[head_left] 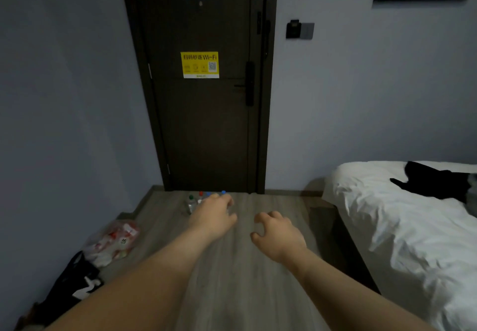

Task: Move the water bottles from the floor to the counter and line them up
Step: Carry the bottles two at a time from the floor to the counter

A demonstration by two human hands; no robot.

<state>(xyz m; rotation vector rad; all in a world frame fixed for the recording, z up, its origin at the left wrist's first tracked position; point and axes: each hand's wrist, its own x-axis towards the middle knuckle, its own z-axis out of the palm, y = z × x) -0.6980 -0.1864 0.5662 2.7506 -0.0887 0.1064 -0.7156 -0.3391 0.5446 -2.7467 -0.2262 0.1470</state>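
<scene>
Several clear water bottles [192, 203] stand on the wooden floor just in front of the dark door, with green, red and blue caps showing. My left hand [214, 217] is stretched out toward them, fingers curled and apart, and it hides part of the group. Whether it touches a bottle I cannot tell. My right hand [277, 234] hovers over the bare floor to the right of the bottles, fingers spread and curled, holding nothing. No counter is in view.
A dark door [206, 113] with a yellow Wi-Fi sign closes the far end. A bed [402, 227] with white bedding and a black garment fills the right. Against the left wall lie a plastic bag [116, 240] and a black bag [74, 284].
</scene>
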